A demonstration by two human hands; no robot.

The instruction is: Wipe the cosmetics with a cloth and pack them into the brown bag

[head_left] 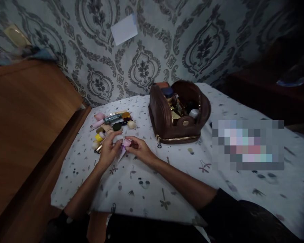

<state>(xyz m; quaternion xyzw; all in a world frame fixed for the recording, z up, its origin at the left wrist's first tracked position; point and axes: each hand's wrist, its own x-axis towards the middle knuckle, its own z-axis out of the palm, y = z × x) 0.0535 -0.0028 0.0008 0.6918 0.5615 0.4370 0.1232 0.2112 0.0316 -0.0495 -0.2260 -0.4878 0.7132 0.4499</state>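
Note:
My left hand [109, 148] is closed around a small pale, rounded item [118, 139], partly hidden by the fingers. A small pink piece [127, 143] with a purple mark is pinched in my right hand [143, 151], right against the pale item. I cannot tell whether the two are joined. Just beyond my hands lies a loose group of cosmetics: a dark round lid [117, 127], a green tube [112, 118], an amber-lidded jar [126, 115], a pink sponge-like piece [99, 116] and a yellow item [99, 136] by my left hand.
An open brown leather cosmetic bag [162, 116], filled with jars and gold items, stands right of my hands. A blurred-out patch [248, 145] covers something farther right. A wooden cabinet [32, 111] borders the patterned cloth [147, 195] on the left; a papered wall rises behind.

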